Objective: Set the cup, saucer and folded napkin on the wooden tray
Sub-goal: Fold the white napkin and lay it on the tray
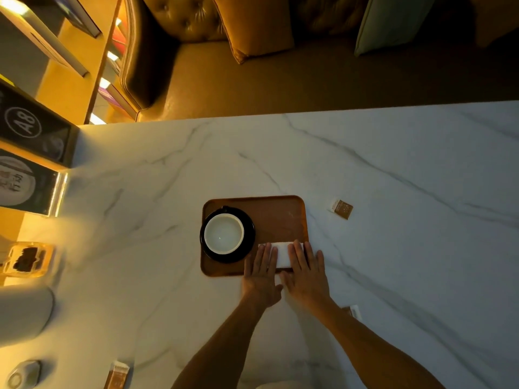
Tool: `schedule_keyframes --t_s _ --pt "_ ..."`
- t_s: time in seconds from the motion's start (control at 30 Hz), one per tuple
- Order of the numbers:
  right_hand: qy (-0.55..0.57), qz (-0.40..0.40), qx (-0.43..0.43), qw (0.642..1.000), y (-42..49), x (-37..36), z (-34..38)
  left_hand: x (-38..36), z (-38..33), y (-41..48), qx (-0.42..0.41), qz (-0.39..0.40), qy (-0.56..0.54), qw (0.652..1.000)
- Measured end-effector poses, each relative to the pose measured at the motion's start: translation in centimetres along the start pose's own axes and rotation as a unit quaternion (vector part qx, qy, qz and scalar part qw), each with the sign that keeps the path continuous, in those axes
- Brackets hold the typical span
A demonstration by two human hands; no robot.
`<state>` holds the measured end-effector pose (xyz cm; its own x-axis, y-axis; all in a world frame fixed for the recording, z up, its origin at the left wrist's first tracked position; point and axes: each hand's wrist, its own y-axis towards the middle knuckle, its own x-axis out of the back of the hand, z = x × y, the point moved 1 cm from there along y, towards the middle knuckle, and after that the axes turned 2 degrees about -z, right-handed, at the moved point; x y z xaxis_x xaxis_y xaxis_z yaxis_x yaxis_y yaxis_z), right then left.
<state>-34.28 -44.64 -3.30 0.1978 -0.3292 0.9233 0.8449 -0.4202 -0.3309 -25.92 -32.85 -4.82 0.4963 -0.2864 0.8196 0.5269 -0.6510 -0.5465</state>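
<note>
Both hands, left (261, 272) and right (304, 272), lie flat with fingers spread, pressing the napkin (283, 255) at the tray's (276, 213) near right corner, while cup (223, 233) on saucer (248, 220) fills its left side.

Café: numbered table sign (28, 123), tufted booth sofa (174, 29).

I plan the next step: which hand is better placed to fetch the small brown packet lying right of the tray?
Probably the right hand: it lies nearer the packet, with bare marble between.
</note>
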Motion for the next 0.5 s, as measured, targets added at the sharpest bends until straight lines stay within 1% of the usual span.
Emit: schedule_keyframes --t_s 0.1,0.23,0.3,0.4,0.5 --pt "-0.025 0.008 -0.019 0.999 -0.4 1.6 1.1 2.0 -0.7 -0.6 0.023 0.017 -0.027 0.999" --pt "-0.016 -0.019 -0.025 0.999 -2.1 3.1 1.9 3.4 -0.7 -3.4 0.027 -0.007 -0.029 0.999" --pt "-0.006 -0.013 -0.038 0.999 -3.9 3.4 2.1 3.4 -0.1 -5.5 0.038 -0.022 -0.024 0.999" --pt "0.006 0.005 -0.051 0.999 -7.1 2.6 1.8 2.6 1.1 -9.1 0.077 -0.035 -0.028 0.996" --pt "0.012 0.011 -0.061 0.998 -10.4 1.3 1.2 1.3 2.2 -12.5 0.113 -0.025 -0.041 0.992"
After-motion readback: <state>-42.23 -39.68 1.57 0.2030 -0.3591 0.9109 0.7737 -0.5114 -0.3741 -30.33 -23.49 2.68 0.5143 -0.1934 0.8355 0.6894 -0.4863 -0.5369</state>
